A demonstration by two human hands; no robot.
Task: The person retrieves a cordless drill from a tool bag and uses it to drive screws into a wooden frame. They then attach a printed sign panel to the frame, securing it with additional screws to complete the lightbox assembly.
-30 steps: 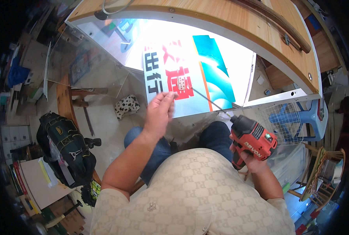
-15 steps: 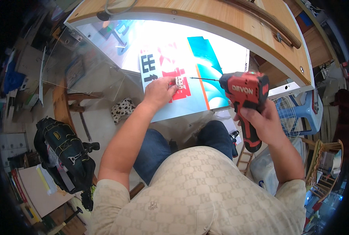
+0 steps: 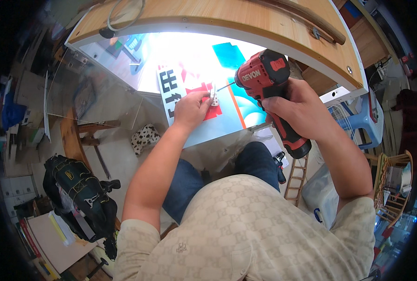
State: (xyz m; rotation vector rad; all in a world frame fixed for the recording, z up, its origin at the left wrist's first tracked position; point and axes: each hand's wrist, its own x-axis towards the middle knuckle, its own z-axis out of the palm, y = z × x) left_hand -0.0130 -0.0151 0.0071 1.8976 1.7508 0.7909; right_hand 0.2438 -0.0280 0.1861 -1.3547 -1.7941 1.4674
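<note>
In my right hand (image 3: 304, 105) is a red and black cordless drill (image 3: 264, 77), gripped by its handle. Its long thin bit points left, with the tip at or very near a small pale metal piece with holes (image 3: 214, 97). My left hand (image 3: 193, 110) pinches that piece upright between thumb and fingers; whether it is a bracket or half a hinge I cannot tell. Under it lies a printed sheet (image 3: 194, 136) in white, red, orange and teal, on a brightly lit surface. Glare washes out the sheet's far part.
A curved wooden-topped counter (image 3: 208, 28) arches over the far side. A clear panel (image 3: 94, 100) stands at the left. Below are a spotted cap (image 3: 145, 139), a black tool bag (image 3: 77, 182), a second drill (image 3: 279, 166) and a blue plastic stool (image 3: 365, 122).
My right hand has brought the drill left and away from me, so the bit tip now reaches the metal piece. My left hand keeps its pinch. The whole view has shifted slightly.
</note>
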